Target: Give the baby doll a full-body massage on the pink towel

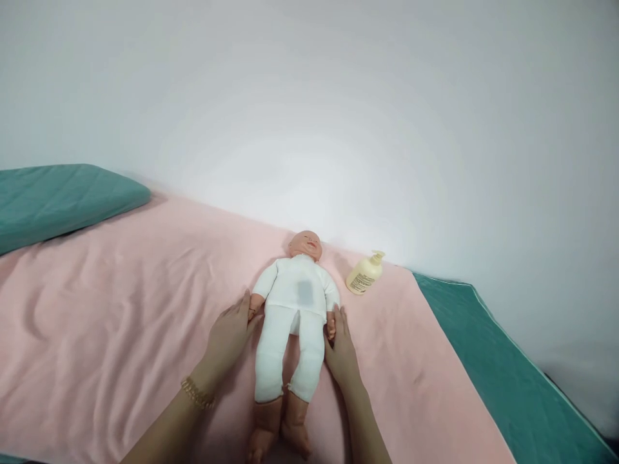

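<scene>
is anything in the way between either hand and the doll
Nothing visible: the left hand and right hand are right beside the doll, and the pump bottle sits off to the right, nearer the wall.

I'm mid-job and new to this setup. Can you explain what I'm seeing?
There's no machine here: one camera, worn on a person's head, looks forward and down at their bare hands. A doll in white clothing lies face up on a pink cloth. The left hand and right hand are at the doll's two hands; I can't tell whether either grips. A pump bottle stands to the doll's right in the picture. Green fabric shows at the side.
</scene>
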A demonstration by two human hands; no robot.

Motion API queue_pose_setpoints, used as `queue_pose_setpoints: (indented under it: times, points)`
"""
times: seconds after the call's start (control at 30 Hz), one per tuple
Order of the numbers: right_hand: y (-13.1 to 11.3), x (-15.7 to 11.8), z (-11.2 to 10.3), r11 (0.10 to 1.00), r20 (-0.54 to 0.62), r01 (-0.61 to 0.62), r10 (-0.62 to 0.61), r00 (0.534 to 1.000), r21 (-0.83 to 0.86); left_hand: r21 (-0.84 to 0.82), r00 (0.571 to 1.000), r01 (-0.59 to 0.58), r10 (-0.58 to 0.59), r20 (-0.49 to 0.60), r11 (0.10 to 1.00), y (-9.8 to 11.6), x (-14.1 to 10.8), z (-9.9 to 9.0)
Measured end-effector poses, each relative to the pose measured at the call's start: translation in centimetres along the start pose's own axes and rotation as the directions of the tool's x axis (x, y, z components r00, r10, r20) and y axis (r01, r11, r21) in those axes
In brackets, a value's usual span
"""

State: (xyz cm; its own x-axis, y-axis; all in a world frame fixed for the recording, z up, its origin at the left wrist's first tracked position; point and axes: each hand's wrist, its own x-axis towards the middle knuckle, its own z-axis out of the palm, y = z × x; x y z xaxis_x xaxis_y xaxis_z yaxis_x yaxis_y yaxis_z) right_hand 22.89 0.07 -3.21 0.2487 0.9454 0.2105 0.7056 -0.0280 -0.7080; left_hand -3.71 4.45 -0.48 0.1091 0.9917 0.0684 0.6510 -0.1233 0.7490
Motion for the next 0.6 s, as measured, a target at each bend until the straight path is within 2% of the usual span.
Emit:
queue_pose_setpoints:
  times: [0.07,0.17,0.3,0.47,0.6]
  points:
    - [-0.1,-0.1,-0.5,0.997,-0.027,-0.063,0.064,0.998,0.032,-0.059,0.998,0.067,-0.067,0.007,0.996,-0.1,0.1,-0.7]
    - [0.0,-0.2,-1.8,0.984,-0.099,-0.165,0.172,0.980,0.073,-0.192,0.979,0.183,-0.197,-0.056,0.964,-1.0,0.7,-1.9]
    - [0.9,0.8,-3.9,0.953,-0.179,-0.234,0.268,0.947,0.190,-0.336,0.961,0.206,-0.254,-0.108,0.919,-2.9,2.2,-3.4]
    - [1.8,3.9,-6.4,0.855,-0.145,-0.254,0.351,0.925,0.452,-0.644,0.957,0.205,-0.288,-0.026,0.737,-4.4,3.9,-4.9]
    - [2.3,6.8,-7.0,0.773,-0.169,-0.248,0.415,0.894,0.584,-0.725,0.947,0.260,-0.315,0.062,0.638,-5.6,6.3,-5.9]
